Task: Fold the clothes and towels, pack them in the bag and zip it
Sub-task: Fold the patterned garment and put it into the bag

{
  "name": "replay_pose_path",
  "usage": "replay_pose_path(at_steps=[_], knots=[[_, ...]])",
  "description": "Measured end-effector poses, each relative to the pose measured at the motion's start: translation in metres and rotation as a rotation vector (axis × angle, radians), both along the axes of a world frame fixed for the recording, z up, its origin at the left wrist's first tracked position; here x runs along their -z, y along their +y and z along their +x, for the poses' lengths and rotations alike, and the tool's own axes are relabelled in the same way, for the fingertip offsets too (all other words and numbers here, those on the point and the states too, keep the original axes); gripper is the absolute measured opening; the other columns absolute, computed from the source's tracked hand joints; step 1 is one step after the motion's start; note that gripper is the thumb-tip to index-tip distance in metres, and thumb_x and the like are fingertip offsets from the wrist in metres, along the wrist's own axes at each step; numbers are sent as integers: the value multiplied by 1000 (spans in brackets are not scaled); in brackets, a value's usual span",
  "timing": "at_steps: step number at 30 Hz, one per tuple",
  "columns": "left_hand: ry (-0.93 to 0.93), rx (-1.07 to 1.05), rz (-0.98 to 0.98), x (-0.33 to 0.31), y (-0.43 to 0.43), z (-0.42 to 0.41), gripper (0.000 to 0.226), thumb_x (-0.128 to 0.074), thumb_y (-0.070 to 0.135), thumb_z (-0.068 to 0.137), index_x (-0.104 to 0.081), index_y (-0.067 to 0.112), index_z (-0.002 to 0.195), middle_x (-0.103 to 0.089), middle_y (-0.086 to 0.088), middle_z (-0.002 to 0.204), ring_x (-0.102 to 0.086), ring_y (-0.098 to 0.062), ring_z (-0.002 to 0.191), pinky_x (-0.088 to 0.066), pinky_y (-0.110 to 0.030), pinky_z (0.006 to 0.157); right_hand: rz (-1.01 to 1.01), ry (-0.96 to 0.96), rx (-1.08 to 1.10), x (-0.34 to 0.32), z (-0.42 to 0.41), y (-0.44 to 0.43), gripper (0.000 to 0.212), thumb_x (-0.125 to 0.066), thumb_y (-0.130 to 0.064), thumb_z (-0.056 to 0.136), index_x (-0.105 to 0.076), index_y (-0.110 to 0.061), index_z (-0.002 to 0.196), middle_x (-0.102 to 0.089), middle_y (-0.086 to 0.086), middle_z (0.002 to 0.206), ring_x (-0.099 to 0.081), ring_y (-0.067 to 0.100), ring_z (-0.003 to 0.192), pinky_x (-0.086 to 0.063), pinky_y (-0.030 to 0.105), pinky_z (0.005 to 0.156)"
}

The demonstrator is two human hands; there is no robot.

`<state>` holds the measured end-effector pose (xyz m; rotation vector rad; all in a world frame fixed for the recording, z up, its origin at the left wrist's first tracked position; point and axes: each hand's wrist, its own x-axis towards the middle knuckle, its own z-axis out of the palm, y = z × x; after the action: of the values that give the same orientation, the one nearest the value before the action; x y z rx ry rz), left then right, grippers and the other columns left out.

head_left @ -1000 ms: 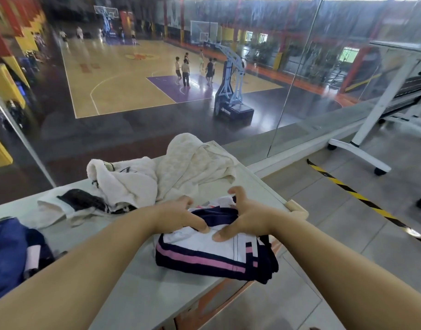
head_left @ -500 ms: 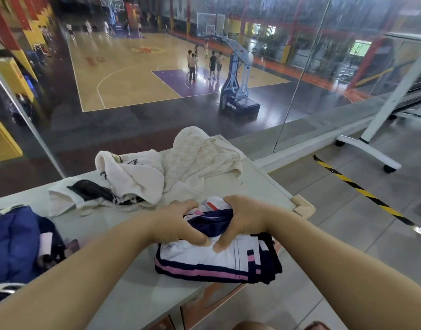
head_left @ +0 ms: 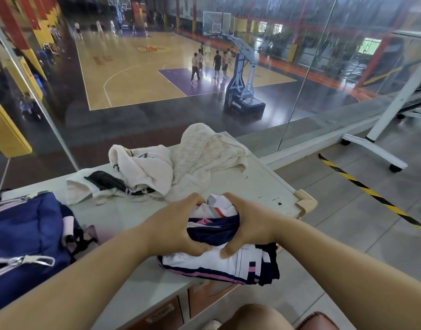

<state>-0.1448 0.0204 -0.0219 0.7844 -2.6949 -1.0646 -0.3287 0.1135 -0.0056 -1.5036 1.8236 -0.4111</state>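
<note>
The left hand and the right hand are both closed around the upper part of a bundled garment, fingers curled over its far side and thumbs pressing into the near side, so that the two hands almost meet around it. The garment is white and navy with pink stripes; its gathered top rises between the hands while its lower, flatter part lies on the worktop near the front edge, with the right end overhanging slightly.

To the left of the hands, a navy bag with pale trim and metal zip pulls sits on the worktop, its zip appearing partly undone. Some dark and pinkish straps lie just beside it, between the bag and the left forearm.

Farther back on the worktop, beyond the hands, lies a heap of unfolded fabric: a white towel draped over a white item with a black patch, and touching its right side a cream knitted piece crumpled toward the far edge.

A beige corner guard caps the right corner of the worktop. Behind the worktop, a glass wall looks down on a basketball court with several players. On the right, yellow-and-black tape runs across the tiled floor near a white wheeled stand.
</note>
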Motion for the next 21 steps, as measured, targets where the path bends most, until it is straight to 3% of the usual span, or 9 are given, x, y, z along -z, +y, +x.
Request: replay_pose_path(at_steps=[4,8,13,15,18,21], knots=[[33,14,-119,-6,11,13,62,-77,48,63,-46,31,114,-59,18,104,-57,0,90,-51,-25,79,-82,186,-1,-7,15,12,83,-88,-39,46,-42,-39,115,-63,-13,101,-60,13,91,-52,37,82],[-62,75,-334,-11,13,38,78,-63,75,62,-43,33,124,-55,17,115,-52,-3,100,-45,-25,86,-135,455,-51,-17,35,19,85,-80,-51,48,-35,-40,119,-63,-8,95,-58,20,83,-52,38,71],[-229,52,-491,-32,20,83,93,-43,81,65,-24,34,143,-30,17,148,-32,-7,134,-31,-26,108,-260,827,-172,-40,65,23,82,-70,-53,61,-27,-33,127,-60,-2,94,-56,23,79,-41,33,66],[-257,19,-521,-45,26,105,90,-40,81,63,-25,40,142,-28,21,148,-32,-4,134,-34,-26,107,-301,853,-148,-49,72,23,78,-68,-55,62,-29,-33,126,-61,-2,93,-59,24,82,-45,33,69],[-220,-59,-586,-66,33,146,76,-32,83,63,-40,45,128,-45,26,130,-48,1,113,-43,-19,87,-358,748,-31,-63,80,21,76,-67,-58,55,-34,-36,121,-64,-5,98,-61,24,89,-52,40,76],[-147,-129,-650,-84,41,194,64,-28,76,67,-55,42,114,-58,25,111,-55,4,98,-44,-14,76,-477,617,68,-81,98,18,85,-67,-62,45,-37,-40,120,-59,-7,115,-55,23,104,-49,43,84]])
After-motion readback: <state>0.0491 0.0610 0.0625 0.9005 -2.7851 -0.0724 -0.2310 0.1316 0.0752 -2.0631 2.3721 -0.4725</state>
